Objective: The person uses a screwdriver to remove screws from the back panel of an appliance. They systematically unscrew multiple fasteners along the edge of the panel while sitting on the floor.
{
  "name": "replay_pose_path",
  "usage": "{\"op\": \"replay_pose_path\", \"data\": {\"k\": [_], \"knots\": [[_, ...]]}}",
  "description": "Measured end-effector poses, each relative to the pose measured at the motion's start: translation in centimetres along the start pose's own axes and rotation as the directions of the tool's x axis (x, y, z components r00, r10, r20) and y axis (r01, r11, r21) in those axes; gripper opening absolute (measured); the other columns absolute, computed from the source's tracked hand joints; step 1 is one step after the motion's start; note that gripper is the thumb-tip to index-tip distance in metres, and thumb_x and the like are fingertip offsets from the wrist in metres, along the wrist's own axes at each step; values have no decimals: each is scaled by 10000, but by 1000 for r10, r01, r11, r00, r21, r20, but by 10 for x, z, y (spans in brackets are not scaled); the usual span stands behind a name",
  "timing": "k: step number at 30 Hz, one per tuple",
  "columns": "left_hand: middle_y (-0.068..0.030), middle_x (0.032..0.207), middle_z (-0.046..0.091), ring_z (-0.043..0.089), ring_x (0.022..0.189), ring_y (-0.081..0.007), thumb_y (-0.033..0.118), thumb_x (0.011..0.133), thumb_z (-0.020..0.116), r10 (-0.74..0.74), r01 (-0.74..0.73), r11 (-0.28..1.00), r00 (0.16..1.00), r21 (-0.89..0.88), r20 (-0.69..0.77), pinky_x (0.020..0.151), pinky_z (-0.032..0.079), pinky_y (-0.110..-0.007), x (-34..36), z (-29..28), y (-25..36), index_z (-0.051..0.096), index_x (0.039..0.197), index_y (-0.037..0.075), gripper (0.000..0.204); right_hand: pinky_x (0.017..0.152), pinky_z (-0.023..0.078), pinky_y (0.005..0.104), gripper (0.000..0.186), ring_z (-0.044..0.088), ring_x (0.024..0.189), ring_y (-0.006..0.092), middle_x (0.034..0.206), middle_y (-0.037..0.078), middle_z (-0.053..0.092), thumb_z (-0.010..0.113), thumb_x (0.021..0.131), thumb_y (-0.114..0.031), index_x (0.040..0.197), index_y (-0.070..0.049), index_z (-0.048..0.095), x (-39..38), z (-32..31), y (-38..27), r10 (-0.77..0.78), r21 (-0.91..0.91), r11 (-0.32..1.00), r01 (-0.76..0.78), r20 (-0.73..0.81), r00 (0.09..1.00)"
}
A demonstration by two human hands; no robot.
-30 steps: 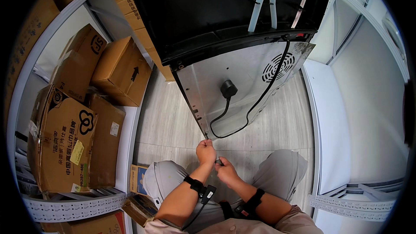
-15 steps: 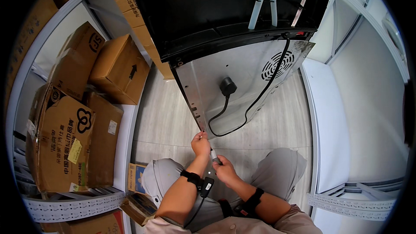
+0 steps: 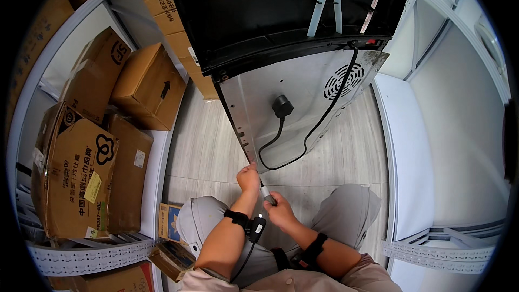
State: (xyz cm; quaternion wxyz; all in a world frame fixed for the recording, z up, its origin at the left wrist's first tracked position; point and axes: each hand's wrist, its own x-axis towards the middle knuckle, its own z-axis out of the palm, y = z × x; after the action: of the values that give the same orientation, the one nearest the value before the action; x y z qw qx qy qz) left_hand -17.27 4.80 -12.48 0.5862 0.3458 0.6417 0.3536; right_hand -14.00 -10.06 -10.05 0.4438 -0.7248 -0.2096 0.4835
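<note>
A tall black appliance (image 3: 281, 5) with a bare metal back panel (image 3: 259, 92) stands before me. In my right hand (image 3: 281, 211) is a screwdriver with a grey-and-white handle (image 3: 265, 191), its thin dark shaft pointing up toward the panel's lower left corner. My left hand (image 3: 248, 177) is closed at that corner, fingertips against the panel edge; what they pinch, if anything, is hidden. The screwdriver's tip is hard to make out beside the left hand. A black power cord (image 3: 319, 135) loops across the panel, its plug (image 3: 282, 107) resting against the metal.
Cardboard boxes (image 3: 81, 173) fill the metal shelf (image 3: 92, 257) at left. Another white shelf (image 3: 408, 157) runs along the right. Pale tubes (image 3: 323, 2) run down the appliance's upper back. My bent knees (image 3: 354, 211) flank my hands above the wood-look floor (image 3: 197, 140).
The view has shifted slightly, so the appliance sits a little further left. Both hands keep nearly the same place and hold; the screwdriver stays in my right hand.
</note>
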Motion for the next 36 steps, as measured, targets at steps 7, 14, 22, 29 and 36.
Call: {"op": "replay_pose_path", "data": {"k": [7,14,22,29,36], "knots": [[-245,748,659,650,788,-390,464,792,652,134,-180,744,984,643,120,723,499,-437,-38,-15,7,663,739,-41,508,761,470,344,482,571,878,234,981,135,585,722,777,-156,1187,-3,520,4,-2,9,-216,-244,951,188,-90,972],[-255,780,671,671,798,-383,572,729,670,-32,-178,620,967,764,251,735,513,-451,-55,-33,27,678,721,-54,626,824,478,412,504,591,960,347,1080,229,571,743,733,-210,1135,23,548,10,-2,12,-207,-350,918,189,-16,978],[-261,759,667,679,735,-360,573,722,687,-98,-235,635,921,736,378,672,518,-430,-47,-40,18,673,732,-78,651,643,487,381,352,618,744,268,821,154,615,733,750,-212,971,15,579,-10,-6,-21,-152,-226,963,147,-5,988],[-198,667,653,635,603,-258,469,813,658,1,-247,766,924,593,383,591,483,-403,-40,-38,-1,656,723,-94,570,593,481,344,251,577,677,177,856,74,597,550,893,-267,1017,-48,549,-11,-15,-28,261,280,908,-312,205,943],[-215,694,655,645,665,-311,518,768,684,-97,-182,620,948,764,304,627,487,-401,-57,-38,17,670,740,-79,598,587,507,320,257,578,681,176,868,77,578,622,837,-130,1049,-47,502,7,-15,-3,41,173,982,-82,226,973]]}}
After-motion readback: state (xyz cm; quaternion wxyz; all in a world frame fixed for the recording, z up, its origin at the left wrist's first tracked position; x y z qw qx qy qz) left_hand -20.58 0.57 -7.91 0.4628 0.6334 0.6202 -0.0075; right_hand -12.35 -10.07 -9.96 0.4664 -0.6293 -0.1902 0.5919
